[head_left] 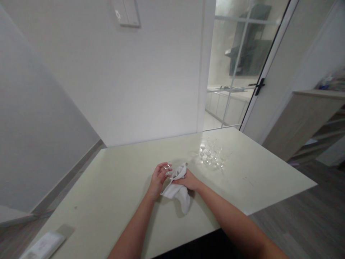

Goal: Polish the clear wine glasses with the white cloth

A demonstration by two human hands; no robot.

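Note:
My left hand (158,178) is closed around a small clear glass (169,173), held just above the pale table (107,187). My right hand (189,180) grips a white cloth (178,190) and presses its top end against the glass. The rest of the cloth hangs down to the tabletop. Both hands meet near the middle of the table.
Several small clear glasses (211,155) stand in a cluster on the table behind my right hand. A white packet (44,245) lies at the near left corner. A white wall rises behind the table. A glass door (242,64) and a wooden shelf unit (304,118) stand to the right.

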